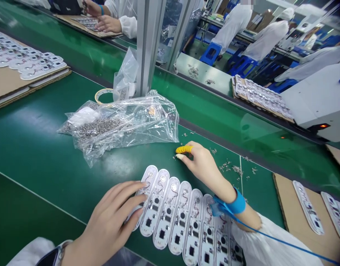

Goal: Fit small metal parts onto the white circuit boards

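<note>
A row of several white oblong plastic housings with circuit boards lies side by side on the green table. Each holds a round metal disc with thin wires at its far end. My left hand rests over the leftmost housing, fingers stretched out and apart, touching its edge. Beyond the row, my right hand reaches down to the table, with a yellow finger cot on its index finger. Its thumb and index fingertip are pinched close together beside tiny metal parts; whatever is between them is too small to make out.
A clear plastic bag of tiny metal parts and a tape roll lie behind. Loose metal parts are scattered at right. Cardboard sheets carry more housings on both sides. A metal post rises behind. A co-worker's hands work opposite.
</note>
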